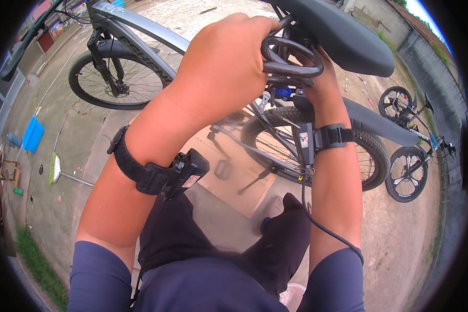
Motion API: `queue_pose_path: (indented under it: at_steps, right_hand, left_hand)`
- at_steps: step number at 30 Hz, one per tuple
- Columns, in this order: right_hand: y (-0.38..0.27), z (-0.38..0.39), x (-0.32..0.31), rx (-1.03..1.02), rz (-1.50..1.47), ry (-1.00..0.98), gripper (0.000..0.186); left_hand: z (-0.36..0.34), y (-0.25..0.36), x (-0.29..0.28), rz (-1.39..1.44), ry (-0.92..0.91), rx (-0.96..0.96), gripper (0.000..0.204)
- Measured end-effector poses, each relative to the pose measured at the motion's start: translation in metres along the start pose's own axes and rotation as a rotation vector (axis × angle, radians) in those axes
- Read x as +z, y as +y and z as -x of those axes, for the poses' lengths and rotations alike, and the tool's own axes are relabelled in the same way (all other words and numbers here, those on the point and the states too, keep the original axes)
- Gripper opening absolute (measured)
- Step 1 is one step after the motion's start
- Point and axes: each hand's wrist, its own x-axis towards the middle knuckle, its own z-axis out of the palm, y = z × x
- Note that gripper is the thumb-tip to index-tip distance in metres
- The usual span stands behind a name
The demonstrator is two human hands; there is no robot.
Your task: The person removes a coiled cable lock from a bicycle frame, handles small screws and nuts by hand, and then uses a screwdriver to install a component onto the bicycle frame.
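Note:
A coiled black cable lock [294, 68] is bunched beneath the black saddle [343, 39] of a grey bicycle. My left hand [231, 62] is closed around the near side of the coil, knuckles up, its thumb side towards the seat post. Reaching up under the saddle from the right, my right hand [322, 75] is beside the coil; its fingers are mostly hidden behind the cable loops and saddle. Below the hands are the rear wheel [377, 151] and its black mudguard [382, 122]. Each forearm wears a black strap with a small box.
Flattened cardboard [239, 192] lies on the ground under the bicycle, whose front wheel [80, 78] stands at upper left. A second bicycle [408, 177] is at the right near a grey wall [426, 57]. On the left are a blue dustpan [33, 135] and a broom [54, 169].

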Motion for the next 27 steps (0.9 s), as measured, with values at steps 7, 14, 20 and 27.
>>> queue_pose_path:
  at_steps: [7, 14, 20, 27]
  right_hand:
    - [-0.004, 0.003, 0.028, 0.315, -0.63, 0.101, 0.022]
    - [0.005, 0.001, 0.019, 0.27, -0.218, 0.223, 0.018]
    - [-0.004, -0.007, 0.016, 0.326, -0.17, 0.204, 0.014]
    - [-0.004, -0.007, 0.016, 0.281, -0.06, 0.22, 0.017]
  left_hand:
    - [-0.021, -0.008, 0.019, -0.005, -0.014, -0.077, 0.045]
    - [0.018, -0.018, 0.017, 0.156, 0.044, 0.012, 0.041]
    - [0.105, -0.007, 0.01, 0.33, -0.03, -0.258, 0.034]
    - [0.104, -0.012, -0.014, 0.324, -0.012, -0.176, 0.023]
